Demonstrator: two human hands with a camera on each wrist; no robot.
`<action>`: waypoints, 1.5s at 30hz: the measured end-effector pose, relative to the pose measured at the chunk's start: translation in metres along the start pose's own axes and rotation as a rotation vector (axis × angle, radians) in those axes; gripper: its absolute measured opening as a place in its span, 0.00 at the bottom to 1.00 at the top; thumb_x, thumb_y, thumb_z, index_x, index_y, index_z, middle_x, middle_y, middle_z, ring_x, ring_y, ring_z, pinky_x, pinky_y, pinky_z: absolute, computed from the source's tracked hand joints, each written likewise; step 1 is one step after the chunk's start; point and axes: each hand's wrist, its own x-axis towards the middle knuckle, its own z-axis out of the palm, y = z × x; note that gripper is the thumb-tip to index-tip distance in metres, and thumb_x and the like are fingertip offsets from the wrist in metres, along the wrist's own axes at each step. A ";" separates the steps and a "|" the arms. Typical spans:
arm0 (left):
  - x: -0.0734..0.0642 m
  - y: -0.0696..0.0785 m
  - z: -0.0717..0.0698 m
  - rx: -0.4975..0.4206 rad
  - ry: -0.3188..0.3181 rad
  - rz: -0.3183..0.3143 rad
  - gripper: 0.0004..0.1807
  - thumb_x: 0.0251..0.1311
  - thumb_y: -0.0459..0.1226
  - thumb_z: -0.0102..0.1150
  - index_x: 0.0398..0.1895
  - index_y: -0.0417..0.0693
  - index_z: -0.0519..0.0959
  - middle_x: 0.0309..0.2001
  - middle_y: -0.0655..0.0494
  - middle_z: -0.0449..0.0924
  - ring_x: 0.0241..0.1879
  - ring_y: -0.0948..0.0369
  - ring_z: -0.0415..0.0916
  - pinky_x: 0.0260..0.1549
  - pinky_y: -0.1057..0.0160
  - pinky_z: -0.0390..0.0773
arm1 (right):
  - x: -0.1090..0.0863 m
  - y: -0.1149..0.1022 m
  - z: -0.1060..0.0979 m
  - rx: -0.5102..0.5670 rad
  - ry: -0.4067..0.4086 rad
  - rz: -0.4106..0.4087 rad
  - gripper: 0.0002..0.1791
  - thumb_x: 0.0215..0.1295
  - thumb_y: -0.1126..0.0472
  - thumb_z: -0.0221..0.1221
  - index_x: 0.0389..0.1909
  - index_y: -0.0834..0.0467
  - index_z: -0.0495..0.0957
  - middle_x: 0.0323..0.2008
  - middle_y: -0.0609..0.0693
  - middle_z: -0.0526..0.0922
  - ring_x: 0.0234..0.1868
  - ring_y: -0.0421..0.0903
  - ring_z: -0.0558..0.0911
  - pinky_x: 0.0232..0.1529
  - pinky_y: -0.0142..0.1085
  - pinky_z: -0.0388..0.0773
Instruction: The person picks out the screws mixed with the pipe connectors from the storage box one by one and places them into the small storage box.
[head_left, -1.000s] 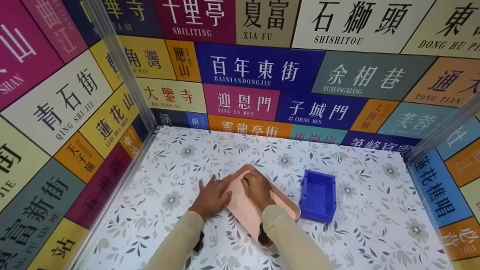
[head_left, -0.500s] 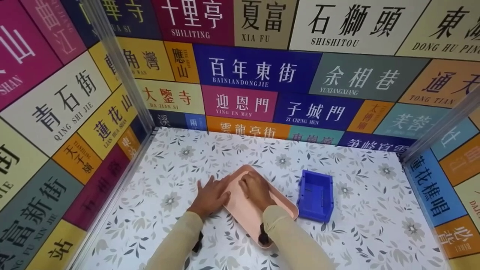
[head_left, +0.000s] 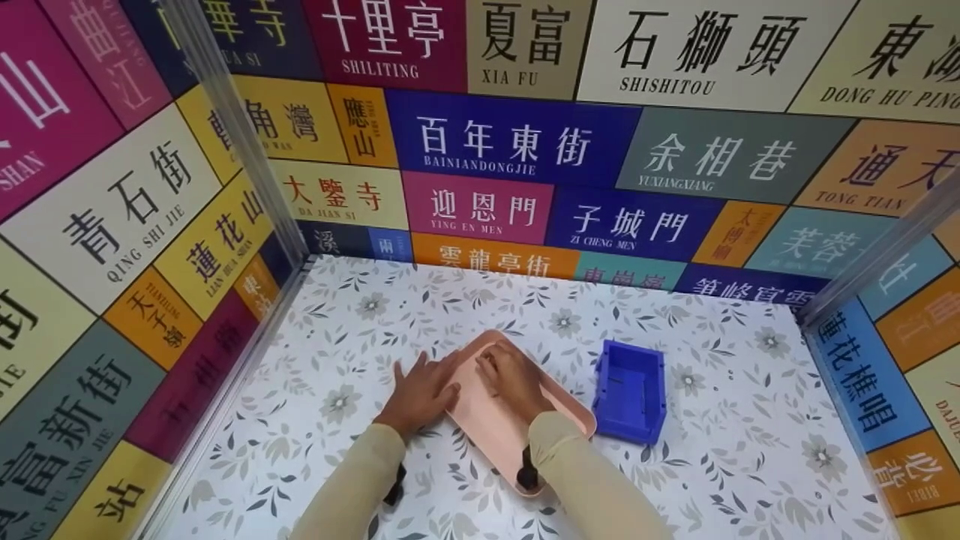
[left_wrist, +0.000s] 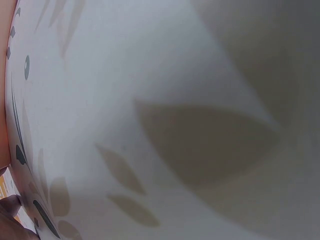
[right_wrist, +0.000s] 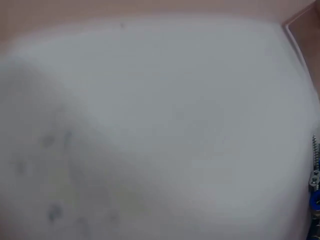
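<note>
A peach-coloured tray (head_left: 480, 427) lies at a slant on the table. My left hand (head_left: 421, 394) rests at its upper left side, fingers spread and the thumb over the rim; part of that hand (left_wrist: 14, 222) shows in the left wrist view. Inside the tray's far end is my right hand (head_left: 514, 375), its fingers bent down toward the bottom. Whether they pinch anything is hidden. At the right edge of the right wrist view, metal screws (right_wrist: 315, 150) and a blue ring-shaped part (right_wrist: 315, 201) are partly visible; most of that view is a blurred pale surface.
A blue plastic bin (head_left: 631, 391) stands just right of the tray. The table has a white floral cover (head_left: 337, 465). Walls of coloured panels (head_left: 517, 142) rise at the back and both sides.
My right hand's fingers have shifted slightly within the tray. The left hand stays at the rim, and the tray and bin keep their places; the head view has moved a little.
</note>
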 end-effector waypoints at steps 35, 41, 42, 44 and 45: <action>-0.005 0.003 0.008 -0.064 -0.024 -0.058 0.35 0.73 0.63 0.35 0.81 0.81 0.44 0.80 0.65 0.58 0.83 0.48 0.41 0.75 0.28 0.31 | -0.014 0.032 -0.136 0.020 0.296 0.131 0.05 0.65 0.61 0.69 0.33 0.59 0.86 0.22 0.47 0.74 0.23 0.39 0.71 0.24 0.34 0.69; -0.007 0.003 0.006 -0.044 -0.032 -0.058 0.36 0.72 0.64 0.35 0.81 0.82 0.42 0.80 0.67 0.57 0.83 0.47 0.41 0.74 0.28 0.32 | -0.044 0.067 -0.171 -0.039 0.309 0.229 0.06 0.63 0.61 0.70 0.32 0.60 0.86 0.23 0.48 0.76 0.24 0.40 0.72 0.28 0.35 0.69; -0.006 0.003 0.005 -0.045 -0.029 -0.058 0.36 0.72 0.64 0.35 0.81 0.82 0.42 0.80 0.67 0.57 0.83 0.47 0.42 0.74 0.28 0.32 | -0.048 0.072 -0.177 -0.050 0.302 0.244 0.06 0.62 0.61 0.71 0.32 0.60 0.86 0.23 0.47 0.76 0.25 0.40 0.72 0.29 0.36 0.69; -0.004 0.003 0.003 -0.055 -0.020 -0.057 0.36 0.72 0.64 0.35 0.81 0.82 0.43 0.80 0.67 0.57 0.83 0.47 0.41 0.75 0.28 0.32 | -0.054 0.080 -0.187 -0.070 0.285 0.272 0.06 0.62 0.60 0.71 0.31 0.60 0.86 0.23 0.47 0.76 0.25 0.42 0.72 0.30 0.37 0.68; -0.003 0.004 0.003 -0.058 -0.021 -0.058 0.36 0.72 0.64 0.35 0.81 0.83 0.42 0.80 0.67 0.57 0.83 0.47 0.41 0.75 0.28 0.31 | -0.056 0.084 -0.192 -0.079 0.276 0.282 0.07 0.62 0.60 0.71 0.31 0.60 0.86 0.22 0.48 0.76 0.25 0.42 0.72 0.30 0.37 0.67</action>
